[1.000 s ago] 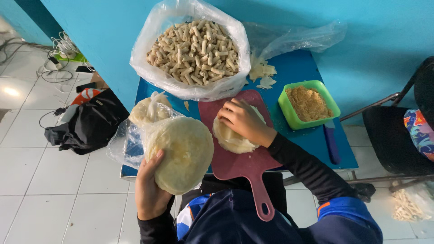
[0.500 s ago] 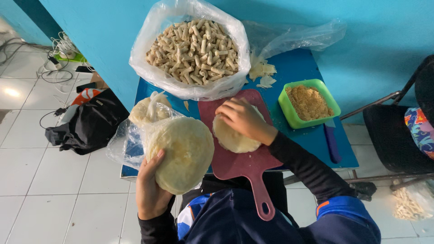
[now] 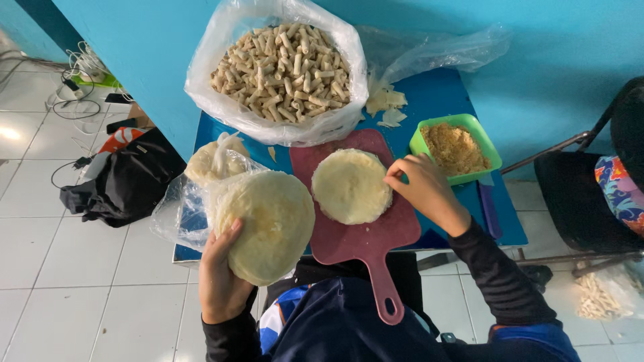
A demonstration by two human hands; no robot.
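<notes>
Now my left hand [image 3: 218,278] is curled around the lower edge of a stack of pale, round, floury wrapper sheets [image 3: 267,224], gripping it from beneath and tilting it up at the near left corner of the counter. My right hand [image 3: 419,191] is narrowed to a pinch, thumb and fingertips meeting at the right rim of a single round, cream-coloured dough wrapper [image 3: 351,186]; whether they clamp the rim or only touch it I cannot tell. That wrapper lies flat on the wide part of a dark red plastic cutting board with a handle [image 3: 376,258], just left of my right hand, and the handle points back toward me.

Behind the board stands a big clear plastic bag full of short, beige rolled sticks [image 3: 280,64]. Right of the board, just beyond my right hand, is a green square plastic tub of brown crumbly filling [image 3: 456,147]. A knotted clear bag with more pale dough [image 3: 213,159] sits beside the stack. Torn wrapper scraps [image 3: 386,104] lie near the big bag.

All this rests on a small blue counter [image 3: 500,224] pushed against a turquoise wall [image 3: 550,60]. Below, the floor is white tile [image 3: 80,288], with a black bag [image 3: 131,181] slumped on the left and a dark chair [image 3: 583,194] at the right.
</notes>
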